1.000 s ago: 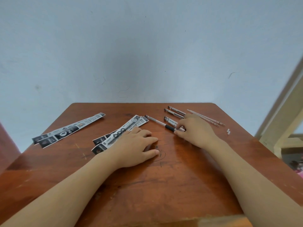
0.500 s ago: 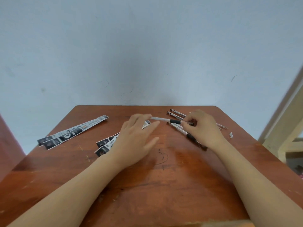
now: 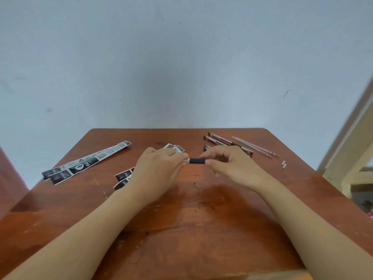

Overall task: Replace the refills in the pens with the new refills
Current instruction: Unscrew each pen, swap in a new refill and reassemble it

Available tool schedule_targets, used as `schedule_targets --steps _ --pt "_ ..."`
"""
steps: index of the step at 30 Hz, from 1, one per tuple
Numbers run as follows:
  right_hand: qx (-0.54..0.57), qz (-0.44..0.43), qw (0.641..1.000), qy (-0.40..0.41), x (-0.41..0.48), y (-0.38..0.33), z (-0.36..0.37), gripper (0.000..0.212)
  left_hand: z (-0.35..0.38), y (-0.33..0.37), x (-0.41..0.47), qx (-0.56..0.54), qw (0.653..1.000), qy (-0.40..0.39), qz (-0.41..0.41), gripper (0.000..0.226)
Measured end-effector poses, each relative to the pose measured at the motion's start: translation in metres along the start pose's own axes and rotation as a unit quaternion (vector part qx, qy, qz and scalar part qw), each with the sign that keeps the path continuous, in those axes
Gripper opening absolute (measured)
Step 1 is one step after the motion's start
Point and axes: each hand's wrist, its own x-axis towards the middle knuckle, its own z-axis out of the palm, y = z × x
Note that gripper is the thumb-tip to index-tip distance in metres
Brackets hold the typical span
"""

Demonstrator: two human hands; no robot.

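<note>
A pen with a black grip (image 3: 196, 160) is held level above the middle of the brown table (image 3: 181, 229). My left hand (image 3: 159, 170) grips its left end and my right hand (image 3: 232, 166) pinches its right part; only the black grip shows between them. Several more pens (image 3: 220, 140) lie at the back right. Thin loose refills (image 3: 255, 146) lie just right of them. Refill packets (image 3: 123, 177) lie partly under my left wrist.
Two long black-and-white refill packets (image 3: 86, 162) lie at the left of the table. Small white caps (image 3: 283, 164) sit near the right edge. A pale wall rises behind the table and a wooden frame (image 3: 347, 158) stands at the right.
My right hand picked a pen off the table and brought it toward the middle. My left hand rose from the table and took hold of the pen's other end.
</note>
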Motion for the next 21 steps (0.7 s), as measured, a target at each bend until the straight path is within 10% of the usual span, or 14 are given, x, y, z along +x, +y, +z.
schedule_targets --steps 21 --pt "-0.048 -0.013 0.998 -0.036 0.0025 -0.0005 0.0033 0.014 0.0016 -0.0035 0.0004 -0.060 0.997 -0.016 0.036 0.034"
